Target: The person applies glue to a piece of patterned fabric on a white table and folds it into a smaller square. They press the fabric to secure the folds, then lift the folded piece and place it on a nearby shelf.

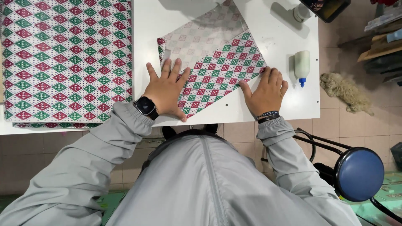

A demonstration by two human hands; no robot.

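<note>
While spread flat, both hands (167,90) (266,92) press a folded, diamond-patterned paper sheet (217,67).

**Bright, even light, mild wide-angle warp**

Overhead light, white tabletop (276,100) close to blown out near its right edge. Soft shadows fall left of the glue bottle (302,65) and across the tabletop's far edge. Focus sharp centre-frame; no motion blur. Edges bow slightly; floor at the right is dimmer.

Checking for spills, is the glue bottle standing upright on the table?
No, the glue bottle lies on its side on the table, blue tip toward the person, right of the right hand.
</note>
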